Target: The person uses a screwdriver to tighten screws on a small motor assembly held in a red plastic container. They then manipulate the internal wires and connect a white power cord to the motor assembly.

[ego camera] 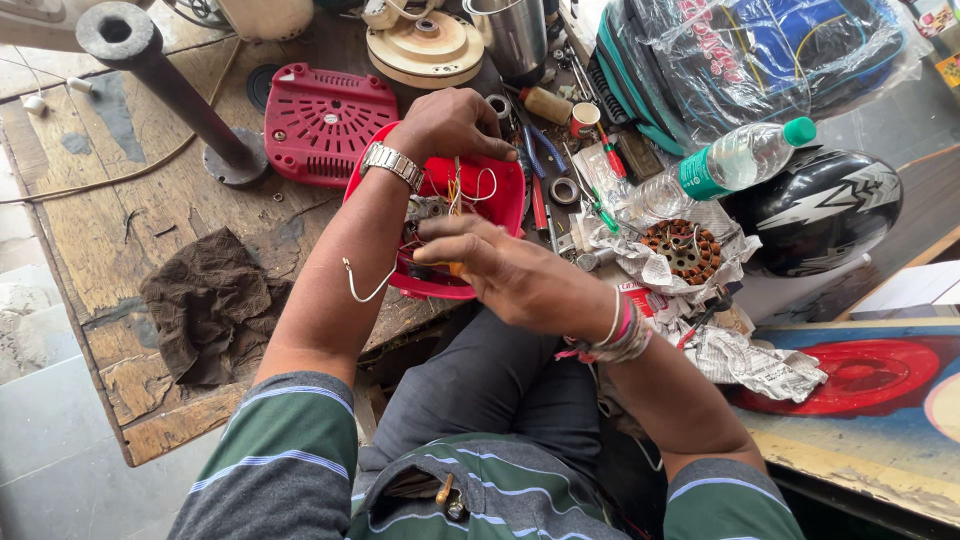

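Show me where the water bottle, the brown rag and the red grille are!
water bottle [745, 157], head view, on its clear middle, right of the tools.
brown rag [213, 305], head view, on its crumpled middle, on the wooden bench.
red grille [322, 122], head view, on its slotted face.

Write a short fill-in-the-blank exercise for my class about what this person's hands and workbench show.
1. The left hand grips the far rim of a ____ plastic housing.
2. The left wrist wears a metal ____.
3. The plastic water bottle has a ____ cap.
4. The right hand works at the ____ inside the housing.

Missing words: red; watch; green; wires
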